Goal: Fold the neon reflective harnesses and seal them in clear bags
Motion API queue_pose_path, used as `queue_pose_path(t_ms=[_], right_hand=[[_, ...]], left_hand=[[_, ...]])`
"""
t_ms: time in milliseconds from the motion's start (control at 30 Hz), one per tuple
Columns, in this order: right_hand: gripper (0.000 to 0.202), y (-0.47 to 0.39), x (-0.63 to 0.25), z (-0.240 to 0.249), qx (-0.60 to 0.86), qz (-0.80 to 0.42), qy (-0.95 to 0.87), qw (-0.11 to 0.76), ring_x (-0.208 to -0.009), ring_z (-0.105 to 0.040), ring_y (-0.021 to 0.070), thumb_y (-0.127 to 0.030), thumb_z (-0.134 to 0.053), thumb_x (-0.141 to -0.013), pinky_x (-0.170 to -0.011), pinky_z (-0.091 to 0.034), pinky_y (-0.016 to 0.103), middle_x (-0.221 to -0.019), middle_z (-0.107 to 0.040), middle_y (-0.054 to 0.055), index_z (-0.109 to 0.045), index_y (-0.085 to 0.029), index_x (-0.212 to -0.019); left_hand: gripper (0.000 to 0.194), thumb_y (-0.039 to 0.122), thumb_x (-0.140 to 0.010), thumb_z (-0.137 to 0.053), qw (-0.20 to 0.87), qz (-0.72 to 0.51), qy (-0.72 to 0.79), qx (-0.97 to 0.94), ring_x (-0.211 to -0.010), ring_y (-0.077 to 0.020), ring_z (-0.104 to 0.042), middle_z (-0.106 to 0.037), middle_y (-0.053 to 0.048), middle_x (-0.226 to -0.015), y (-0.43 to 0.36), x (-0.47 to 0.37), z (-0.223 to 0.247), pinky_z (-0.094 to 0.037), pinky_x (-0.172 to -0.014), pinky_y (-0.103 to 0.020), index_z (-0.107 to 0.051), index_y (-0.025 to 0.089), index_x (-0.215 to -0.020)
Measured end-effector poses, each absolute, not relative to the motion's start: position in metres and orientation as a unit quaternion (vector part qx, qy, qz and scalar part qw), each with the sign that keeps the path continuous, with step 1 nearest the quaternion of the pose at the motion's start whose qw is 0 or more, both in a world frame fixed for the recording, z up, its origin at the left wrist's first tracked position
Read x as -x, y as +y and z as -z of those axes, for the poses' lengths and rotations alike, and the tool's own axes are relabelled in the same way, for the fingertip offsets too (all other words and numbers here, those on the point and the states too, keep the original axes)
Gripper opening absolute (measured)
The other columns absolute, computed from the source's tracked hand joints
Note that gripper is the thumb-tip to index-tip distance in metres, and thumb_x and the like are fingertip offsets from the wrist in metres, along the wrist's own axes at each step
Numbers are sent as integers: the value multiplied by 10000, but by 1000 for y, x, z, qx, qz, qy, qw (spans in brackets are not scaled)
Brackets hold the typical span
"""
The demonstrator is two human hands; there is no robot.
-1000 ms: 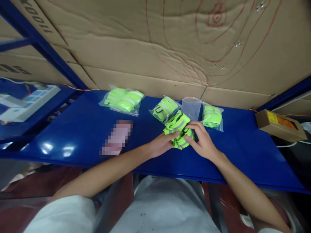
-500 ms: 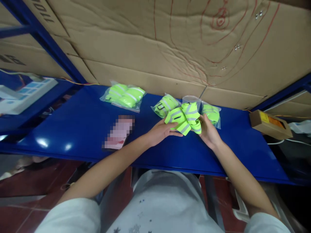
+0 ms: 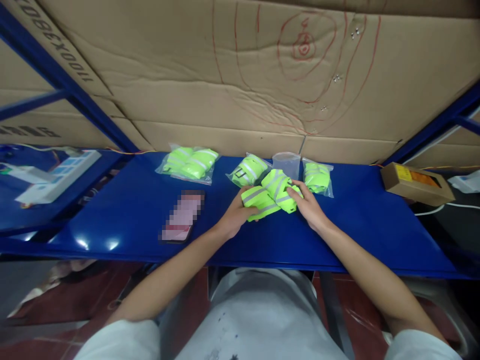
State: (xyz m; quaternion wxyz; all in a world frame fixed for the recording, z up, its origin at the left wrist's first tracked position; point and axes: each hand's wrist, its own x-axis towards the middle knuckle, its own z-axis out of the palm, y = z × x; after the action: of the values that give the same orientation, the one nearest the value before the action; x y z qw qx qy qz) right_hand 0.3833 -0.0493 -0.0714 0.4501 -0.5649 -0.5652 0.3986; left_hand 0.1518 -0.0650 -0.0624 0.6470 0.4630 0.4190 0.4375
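Observation:
Between my hands is a neon-yellow reflective vest strap bundle (image 3: 275,187) with grey stripes, partly folded and held above the blue table. My left hand (image 3: 238,214) grips its flat left end, thumb on top. The fingers of my right hand (image 3: 308,204) are closed round the bunched right end. Just behind lies a clear bag (image 3: 248,170) with a rolled yellow strap and a dark buckle. An open clear plastic bag (image 3: 287,162) is beyond the bundle, its lower part hidden. Another bagged yellow bundle (image 3: 317,176) sits to the right of my right hand.
A larger bag with two yellow rolls (image 3: 189,162) lies at the back left. A phone (image 3: 183,217), its screen blurred out, is left of my left hand. A brown box (image 3: 417,184) stands at the right. Cardboard (image 3: 187,105) walls the back of the blue table (image 3: 123,210).
Both hands have shifted slightly left and down in the view with the strap bundle. Its left part now lies flatter, and my right thumb has come over its right end. The camera has turned.

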Motion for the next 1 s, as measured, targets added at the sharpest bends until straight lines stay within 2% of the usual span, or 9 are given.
queue_pose_path(t_ms=[167,267,333,433,600,700,800,900,1000], right_hand=[[537,-53,-396,57,533,-171,-671,485,-1337,-586,283,-495,-533,-1011,-1116,-483,489,-1459,-589,159,-495,-210,-1464],[500,-72,-379,49,458,-43,-794,397,-1482,-449,280,-435,-473,-1058,-1222,-377,504,-1567,-498,154,-493,-202,-1499],[527,-85,-364,51,389,-3,-867,311,-1527,-387,297,-461,-514,-1041,-1260,-314,531,-1600,-466,149,-512,-196,-1497],[570,-95,-349,60,360,27,-911,197,-1562,-306,376,-470,-598,-992,-1261,-250,640,-1656,-386,155,-543,-180,-1479],[502,-91,-363,56,469,-39,-866,171,-1463,-483,349,-315,-536,-1004,-1037,-554,498,-1591,-484,148,-515,-211,-1495],[492,-98,-384,43,556,-126,-786,238,-1039,-751,294,-390,-478,-1034,-835,-614,418,-1299,-715,134,-475,-199,-1487],[497,-122,-402,44,655,-157,-690,264,-746,-757,270,-461,-448,-1045,-709,-604,409,-1057,-784,82,-453,-217,-1478],[532,-156,-405,54,706,-48,-629,321,-1111,-727,337,-423,-470,-1039,-905,-595,506,-1330,-695,148,-421,-201,-1519],[511,-181,-386,56,634,38,-679,369,-1437,-516,312,-279,-448,-1044,-1168,-450,543,-1526,-551,140,-419,-234,-1552]], left_hand=[[741,203,-811,-628,479,-378,498,-617,-971,-267,-737,-648,-113,-1227,-91,-105,51,-635,-713,-372,-292,228,-1471],[683,92,-872,-517,129,-397,557,-718,-1500,-336,-420,-365,-208,-1604,-118,-104,41,-517,-1122,-504,-340,180,-1525],[647,14,-887,-427,9,-369,522,-769,-1568,-290,-319,-314,-176,-1657,-133,-122,39,-435,-1216,-484,-408,185,-1510],[627,16,-910,-414,-40,-260,446,-855,-1557,-278,-356,-434,-146,-1623,-138,-151,49,-328,-1285,-531,-468,184,-1512],[752,-26,-851,-437,-36,-79,521,-849,-1429,-306,-539,-481,-93,-1609,-125,-140,76,-461,-1176,-559,-472,239,-1554],[833,-77,-780,-429,-27,-36,495,-868,-1475,-285,-489,-406,-57,-1651,-129,-104,76,-433,-1205,-555,-502,270,-1534],[843,-96,-715,-431,-31,-39,496,-867,-1532,-328,-395,-406,-68,-1644,-144,-83,58,-301,-1248,-676,-581,253,-1468],[669,-47,-760,-465,-46,-102,506,-855,-1559,-381,-321,-348,-150,-1664,-159,-98,37,-187,-1256,-742,-661,172,-1361],[624,-4,-834,-444,3,-195,418,-887,-1597,-296,-251,-290,-125,-1701,-160,-137,33,-276,-1309,-553,-605,159,-1414]])
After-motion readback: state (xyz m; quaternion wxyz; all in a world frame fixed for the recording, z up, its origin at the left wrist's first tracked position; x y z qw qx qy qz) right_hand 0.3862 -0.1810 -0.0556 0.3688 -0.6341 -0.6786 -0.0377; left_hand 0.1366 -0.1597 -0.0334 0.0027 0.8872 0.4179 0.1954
